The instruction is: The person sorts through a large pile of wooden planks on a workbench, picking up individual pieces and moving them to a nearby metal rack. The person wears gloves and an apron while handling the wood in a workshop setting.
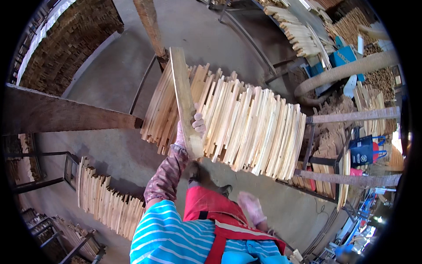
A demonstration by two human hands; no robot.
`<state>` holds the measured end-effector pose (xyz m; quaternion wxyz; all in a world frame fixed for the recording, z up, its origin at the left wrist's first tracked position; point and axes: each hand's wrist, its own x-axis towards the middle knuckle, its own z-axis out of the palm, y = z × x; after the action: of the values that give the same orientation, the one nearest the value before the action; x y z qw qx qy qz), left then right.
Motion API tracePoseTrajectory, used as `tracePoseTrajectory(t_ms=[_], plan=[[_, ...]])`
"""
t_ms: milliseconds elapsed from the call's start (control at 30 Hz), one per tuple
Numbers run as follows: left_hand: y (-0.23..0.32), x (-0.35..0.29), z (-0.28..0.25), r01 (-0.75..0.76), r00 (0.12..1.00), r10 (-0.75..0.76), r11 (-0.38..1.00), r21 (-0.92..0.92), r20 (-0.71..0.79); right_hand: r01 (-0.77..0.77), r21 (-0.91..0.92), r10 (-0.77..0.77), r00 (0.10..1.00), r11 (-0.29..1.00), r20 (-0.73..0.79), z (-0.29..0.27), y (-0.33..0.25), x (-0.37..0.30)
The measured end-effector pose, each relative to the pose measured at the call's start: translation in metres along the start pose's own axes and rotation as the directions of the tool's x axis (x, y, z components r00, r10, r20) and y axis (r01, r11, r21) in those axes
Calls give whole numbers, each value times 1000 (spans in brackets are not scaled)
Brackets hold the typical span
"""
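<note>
My left hand [199, 124], in a pale knit glove, is closed round the lower part of a long flat wooden board [182, 90]. The board stands out away from me, over the left part of a stack of wooden strips [250, 127]. These strips lie side by side with uneven ends, darker at the left and paler at the right. Beside my red apron [211, 204] hangs my gloved right hand [252, 209], apart from the stack. It is smeared by motion, so its fingers cannot be made out.
A wooden beam [70, 112] juts in from the left, and another post [149, 26] rises beyond the stack. More strips [110, 200] lie on a low rack at lower left. At right are a ribbed hose [351, 70], a blue machine [343, 57] and a dark blue bag [361, 152].
</note>
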<state>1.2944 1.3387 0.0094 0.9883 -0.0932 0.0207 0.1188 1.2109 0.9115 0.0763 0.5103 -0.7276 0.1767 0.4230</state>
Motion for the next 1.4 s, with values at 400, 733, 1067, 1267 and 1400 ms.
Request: tracePoseTrajectory(t_ms=[400,733,1067,1267,1400], plan=[[-62,13,14,240,913,-93,910,338,-398,264,117,-279,950,957,141,137,-175,72],[101,17,-90,807,579,729,-444,390,-367,57,-56,-66,983,997,-170,-5,-12,34],[141,5,-85,760,634,528,-292,581,-565,-15,44,17,999,999,-42,3,27,22],[87,7,-48,795,590,787,-529,298,-178,112,250,-71,984,962,-166,18,12,3],[-8,-37,-80,313,855,468,-810,496,225,184,214,-153,976,959,-157,-20,9,-44]])
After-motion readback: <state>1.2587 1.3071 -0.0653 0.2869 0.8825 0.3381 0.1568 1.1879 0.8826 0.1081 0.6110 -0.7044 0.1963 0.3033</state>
